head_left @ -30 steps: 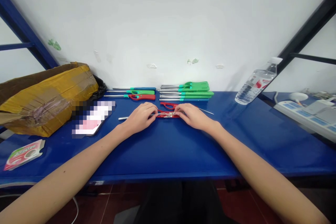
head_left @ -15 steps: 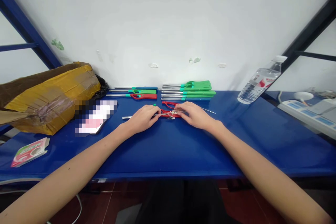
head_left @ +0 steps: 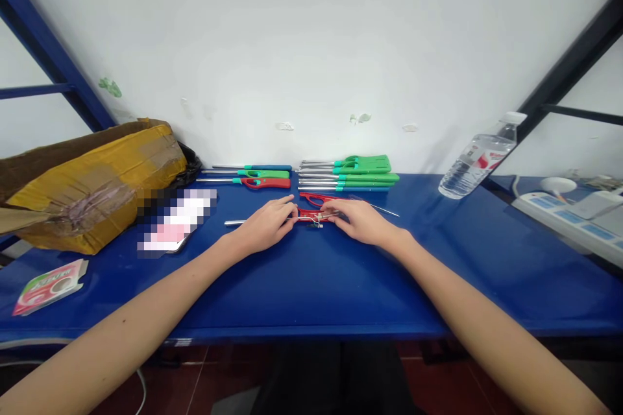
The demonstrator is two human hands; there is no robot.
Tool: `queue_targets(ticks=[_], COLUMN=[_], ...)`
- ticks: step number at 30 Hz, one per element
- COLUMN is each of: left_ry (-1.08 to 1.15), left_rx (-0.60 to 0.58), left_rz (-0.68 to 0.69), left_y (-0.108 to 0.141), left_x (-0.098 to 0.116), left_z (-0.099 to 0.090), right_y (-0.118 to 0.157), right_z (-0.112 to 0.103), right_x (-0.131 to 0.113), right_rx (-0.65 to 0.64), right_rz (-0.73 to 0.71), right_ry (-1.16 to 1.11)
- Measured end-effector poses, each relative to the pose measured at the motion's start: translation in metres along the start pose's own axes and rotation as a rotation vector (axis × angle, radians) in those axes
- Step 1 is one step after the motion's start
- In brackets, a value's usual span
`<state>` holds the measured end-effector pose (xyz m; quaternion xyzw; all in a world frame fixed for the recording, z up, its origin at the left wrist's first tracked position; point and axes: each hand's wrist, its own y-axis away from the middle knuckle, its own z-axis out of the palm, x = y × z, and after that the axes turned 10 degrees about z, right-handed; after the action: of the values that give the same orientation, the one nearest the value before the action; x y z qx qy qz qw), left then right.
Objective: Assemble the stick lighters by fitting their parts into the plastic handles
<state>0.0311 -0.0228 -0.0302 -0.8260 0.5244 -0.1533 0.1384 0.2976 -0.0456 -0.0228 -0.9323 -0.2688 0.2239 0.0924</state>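
Note:
Between my hands a red lighter shell (head_left: pixel 307 213) lies on the blue table, with thin white wires (head_left: pixel 316 223) and small parts on it. My left hand (head_left: pixel 267 225) pinches the shell's left end, and a metal tube (head_left: pixel 234 223) sticks out to its left. With closed fingertips my right hand (head_left: pixel 357 220) holds a small thin part at the right end of the shell; its exact shape is hidden. Just behind, a second red shell piece (head_left: pixel 314 199) with a trigger loop rests near a thin metal rod (head_left: pixel 384 209).
Long lighters with green handles (head_left: pixel 370 179) and a red-handled lighter (head_left: pixel 267 182) lie along the wall. A taped carton (head_left: pixel 97 188), a blurred phone (head_left: pixel 178 224) and a flattened packet (head_left: pixel 48 286) are left. A tilted water bottle (head_left: pixel 479 159) and power strip (head_left: pixel 579 214) are right.
The view has tilted slightly, so the table sits a little lower. My right fingers have shifted slightly at the red shell; my left hand stays at its left end.

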Motion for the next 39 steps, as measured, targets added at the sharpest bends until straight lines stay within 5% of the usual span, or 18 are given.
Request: queue_targets(ticks=[19,39], left_ry=[-0.054,-0.087], left_rx=[0.133,0.061], left_rz=[0.021,0.048], left_y=[-0.001,0.001], left_x=[-0.005,-0.004], left_z=[-0.002,0.003], right_y=[-0.001,-0.003], right_z=[0.006,0.01], right_x=[-0.003,-0.005], right_rx=[0.067,0.108], right_rz=[-0.012,-0.005], right_ry=[0.018,0.034])
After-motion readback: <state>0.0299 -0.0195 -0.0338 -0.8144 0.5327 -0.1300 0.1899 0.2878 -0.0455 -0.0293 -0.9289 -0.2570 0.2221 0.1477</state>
